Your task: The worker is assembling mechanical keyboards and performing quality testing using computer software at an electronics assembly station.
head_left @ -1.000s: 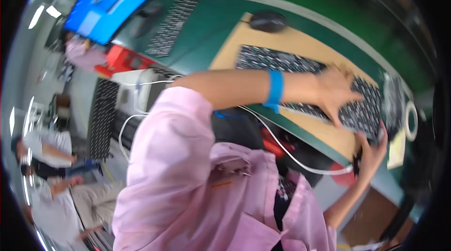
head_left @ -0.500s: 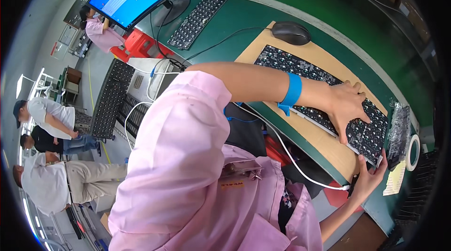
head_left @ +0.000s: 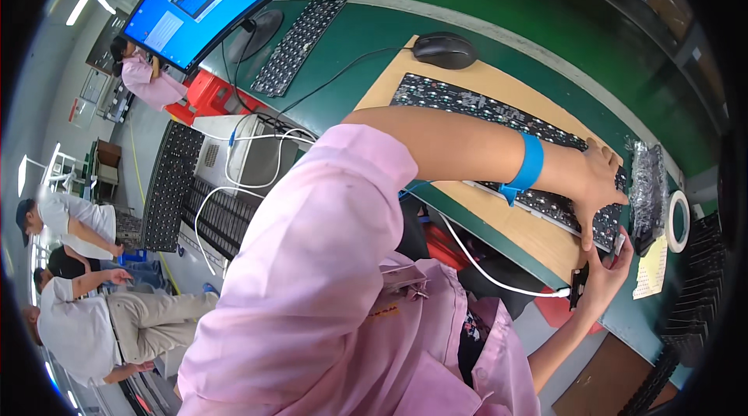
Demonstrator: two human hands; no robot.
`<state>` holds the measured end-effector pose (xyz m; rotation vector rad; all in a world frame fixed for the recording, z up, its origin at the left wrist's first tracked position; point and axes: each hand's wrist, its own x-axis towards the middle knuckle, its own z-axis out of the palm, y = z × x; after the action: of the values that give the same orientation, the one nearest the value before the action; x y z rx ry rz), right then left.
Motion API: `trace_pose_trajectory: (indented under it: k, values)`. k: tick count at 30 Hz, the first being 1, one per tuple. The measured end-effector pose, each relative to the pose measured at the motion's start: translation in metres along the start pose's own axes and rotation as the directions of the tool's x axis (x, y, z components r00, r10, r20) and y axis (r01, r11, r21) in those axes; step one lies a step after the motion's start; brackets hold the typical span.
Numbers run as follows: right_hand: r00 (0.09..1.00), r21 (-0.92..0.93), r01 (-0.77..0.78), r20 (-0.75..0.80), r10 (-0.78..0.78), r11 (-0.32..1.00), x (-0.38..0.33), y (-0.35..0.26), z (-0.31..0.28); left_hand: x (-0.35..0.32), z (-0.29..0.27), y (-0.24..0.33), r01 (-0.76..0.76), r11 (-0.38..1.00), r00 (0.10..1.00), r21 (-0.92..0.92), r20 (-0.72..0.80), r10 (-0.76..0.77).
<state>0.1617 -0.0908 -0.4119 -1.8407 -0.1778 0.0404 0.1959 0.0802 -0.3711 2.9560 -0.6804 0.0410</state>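
Note:
A black keyboard without keycaps (head_left: pixel 467 104), dotted with small white points, lies on a tan board. My left hand (head_left: pixel 596 182), with a blue wrist strap (head_left: pixel 531 160), rests palm down on the keyboard's right part, fingers spread. At the keyboard's near right corner, my right hand (head_left: pixel 608 268) has its thumb and fingers bent around the edge; the contact is partly hidden. A white cable (head_left: pixel 491 280) ends in a plug beside a black piece (head_left: pixel 578 286) close to my right wrist; what that piece is I cannot tell.
The tan board (head_left: pixel 545 248) carries a black mouse (head_left: pixel 444 51). Behind are a monitor (head_left: pixel 210 3) and another keycapless keyboard (head_left: pixel 305 38). A clear-wrapped bundle (head_left: pixel 648 190), a white tape roll (head_left: pixel 679 220) and a yellow sheet (head_left: pixel 650 268) lie right. People stand at far left.
My left hand has shifted along the keyboard toward its right end. My right hand stays at the near corner, its fingers closer in. The whole view has moved slightly.

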Motion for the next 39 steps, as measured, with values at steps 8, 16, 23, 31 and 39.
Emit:
trace_pose_trajectory:
  k: [8, 16, 23, 31, 39]
  values:
    - [0.997, 0.064, -0.071, 0.029, 0.069, 0.995, 0.0, 0.003, -0.004, 0.014, -0.014, 0.004, -0.04, 0.997, 0.981, -0.067, 0.189, 0.052]
    - [0.994, 0.044, -0.111, -0.015, 0.112, 0.993, -0.004, -0.013, 0.0, 0.014, -0.022, 0.004, -0.034, 0.986, 0.981, -0.165, 0.183, 0.064]
    - [0.996, 0.083, 0.044, -0.084, -0.037, 0.996, 0.002, 0.005, 0.012, 0.009, -0.014, -0.009, -0.068, 0.966, 0.977, -0.25, 0.181, 0.116]
    - [0.993, 0.043, 0.034, -0.114, -0.028, 0.999, -0.002, 0.011, 0.003, 0.022, -0.025, 0.008, -0.088, 0.939, 0.922, -0.332, 0.329, 0.202]
    - [0.989, -0.099, 0.085, -0.11, -0.096, 0.991, 0.002, 0.006, 0.001, 0.019, -0.045, 0.013, 0.09, 0.945, 0.88, -0.316, 0.469, 0.073]
